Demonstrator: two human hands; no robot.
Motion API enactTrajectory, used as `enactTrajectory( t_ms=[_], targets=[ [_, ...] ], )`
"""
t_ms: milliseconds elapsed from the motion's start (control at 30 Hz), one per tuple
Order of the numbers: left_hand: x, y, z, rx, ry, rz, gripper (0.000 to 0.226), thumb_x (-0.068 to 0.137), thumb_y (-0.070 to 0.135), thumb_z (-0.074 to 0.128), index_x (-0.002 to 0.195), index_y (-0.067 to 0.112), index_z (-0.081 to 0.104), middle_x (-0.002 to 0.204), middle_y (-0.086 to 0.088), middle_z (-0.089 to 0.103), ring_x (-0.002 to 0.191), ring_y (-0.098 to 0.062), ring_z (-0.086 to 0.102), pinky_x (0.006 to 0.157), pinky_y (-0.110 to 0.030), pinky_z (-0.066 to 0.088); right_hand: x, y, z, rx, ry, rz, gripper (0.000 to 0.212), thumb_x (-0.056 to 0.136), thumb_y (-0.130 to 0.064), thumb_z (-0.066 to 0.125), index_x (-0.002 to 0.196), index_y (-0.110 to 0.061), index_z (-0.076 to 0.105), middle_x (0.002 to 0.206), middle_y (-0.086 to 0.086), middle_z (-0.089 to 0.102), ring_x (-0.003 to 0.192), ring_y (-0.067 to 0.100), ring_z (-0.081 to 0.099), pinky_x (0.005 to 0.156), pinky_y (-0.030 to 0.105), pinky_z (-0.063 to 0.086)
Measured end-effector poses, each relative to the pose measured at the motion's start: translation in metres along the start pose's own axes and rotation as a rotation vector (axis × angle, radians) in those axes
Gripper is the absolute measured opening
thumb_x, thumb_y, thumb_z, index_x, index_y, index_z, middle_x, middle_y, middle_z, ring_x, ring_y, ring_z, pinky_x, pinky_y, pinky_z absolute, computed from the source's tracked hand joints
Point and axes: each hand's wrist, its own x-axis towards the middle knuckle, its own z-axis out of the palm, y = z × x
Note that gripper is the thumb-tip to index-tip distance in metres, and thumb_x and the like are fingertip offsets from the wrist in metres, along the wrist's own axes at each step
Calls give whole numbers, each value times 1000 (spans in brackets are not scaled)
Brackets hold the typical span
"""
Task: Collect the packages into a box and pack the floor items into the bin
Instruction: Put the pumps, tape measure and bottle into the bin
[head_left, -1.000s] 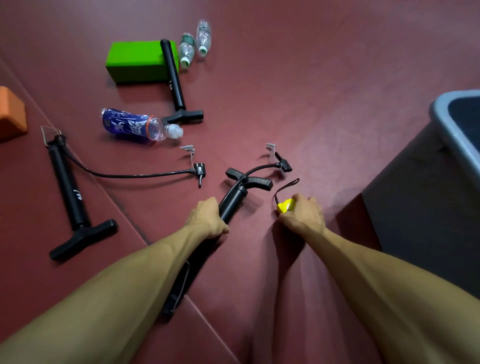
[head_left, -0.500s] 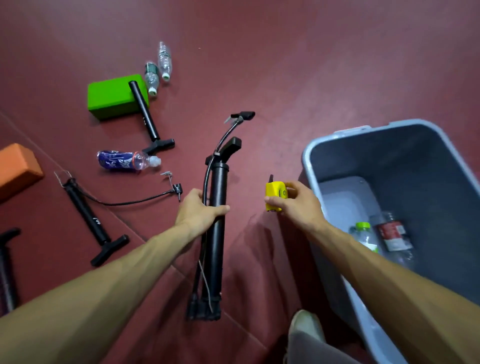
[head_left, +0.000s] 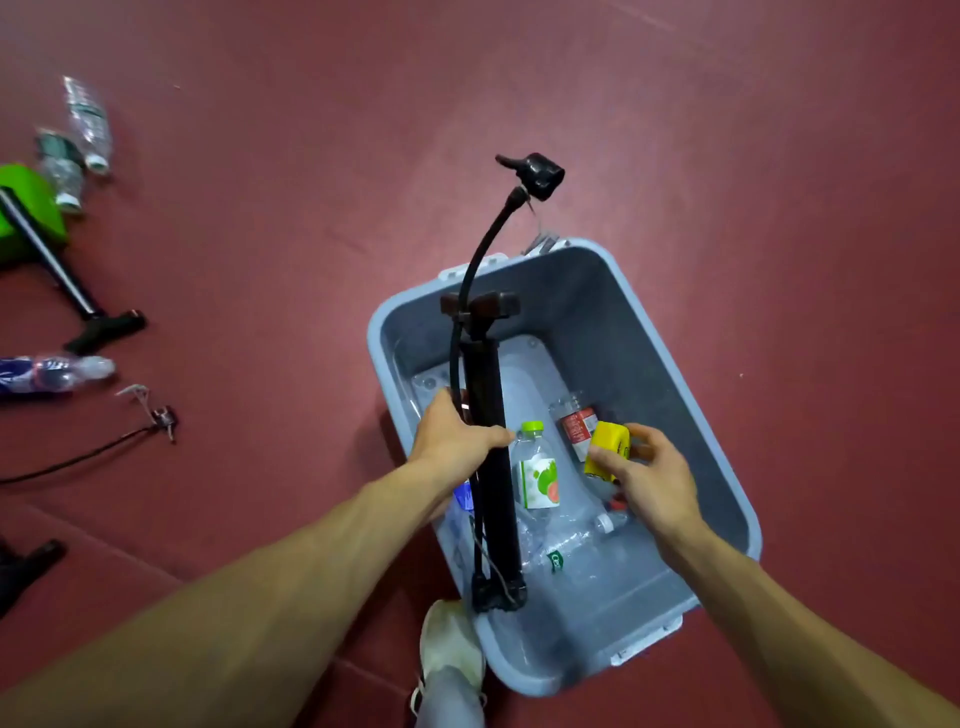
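floor (head_left: 727, 156): dark red, matte | seam (head_left: 93, 538): faint diagonal line, lower left | shoe (head_left: 449, 644): white, on floor, bottom centre | trouser leg (head_left: 449, 701): grey, over shoe

Held over grey bin (head_left: 634, 353): black pump (head_left: 487, 387), hose curving up; yellow block (head_left: 609, 444) held above bottles (head_left: 540, 475) lying in bin.

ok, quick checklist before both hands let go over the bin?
1. Grip: left hand wraps the pump, ok.
2. Grip: right hand pinches the yellow item, ok.
3. Yellow item above the bin: ok.
4. Whole pump inside the bin outline: not ok, the hose head reaches past the far rim.
5. The pump foot clear of the near rim: cannot tell.
6. Room inside: ok, the bottles lie low on the bottom.
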Motion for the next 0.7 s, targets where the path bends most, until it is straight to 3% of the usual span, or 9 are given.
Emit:
enactTrajectory(
  t_ms=[67, 167, 367, 467, 533, 600, 700],
  targets=[
    [18, -18, 27, -11, -20, -43, 47, 65, 12, 80, 103, 16, 53, 99, -7, 67, 93, -26, 67, 84, -44, 56, 18, 21, -7, -7, -5, 20, 40, 68, -30, 81, 103, -34, 62, 97, -4, 70, 88, 24, 70, 82, 50, 56],
    [44, -52, 55, -21, -28, -126, 48, 66, 10, 80, 105, 12, 53, 100, -11, 67, 93, -29, 67, 82, -48, 57, 41, 52, -6, -21, 1, 52, 47, 69, -29, 81, 111, -29, 61, 98, -4, 70, 89, 24, 70, 86, 50, 55],
    [84, -122, 85, 86, -8, -286, 44, 72, 11, 72, 111, 2, 50, 101, -17, 65, 89, -30, 66, 66, -33, 53, 77, 96, 14, -192, -59, 41, 49, 73, -22, 78, 117, -23, 58, 99, -3, 67, 88, 19, 65, 83, 39, 53],
    [102, -137, 85, 135, 59, -310, 40, 75, 8, 67, 112, -1, 53, 100, -17, 65, 77, -26, 64, 53, -26, 51, 90, 108, 24, -319, -96, 8, 54, 74, -19, 78, 123, -19, 56, 109, 4, 63, 92, 20, 62, 82, 31, 49],
    [114, -142, 80, 228, 68, -328, 42, 79, 5, 60, 118, -3, 51, 107, -19, 64, 88, -31, 64, 69, -31, 58, 96, 113, 30, -390, -119, 8, 56, 74, -20, 78, 126, -18, 55, 114, 6, 59, 95, 21, 58, 82, 28, 44],
    [120, -143, 76, 263, 43, -345, 48, 78, 6, 57, 125, -3, 48, 113, -23, 62, 102, -38, 62, 87, -42, 55, 96, 115, 36, -464, -148, 19, 53, 77, -17, 74, 127, -17, 54, 119, 10, 56, 101, 28, 58, 89, 34, 46],
    [119, -132, 68, 224, 15, -337, 35, 75, 9, 61, 108, -1, 56, 102, -26, 65, 95, -38, 65, 81, -41, 55, 90, 110, 39, -531, -152, 49, 51, 82, -9, 63, 132, -16, 52, 131, 16, 45, 110, 33, 57, 102, 36, 42]
  ],
)
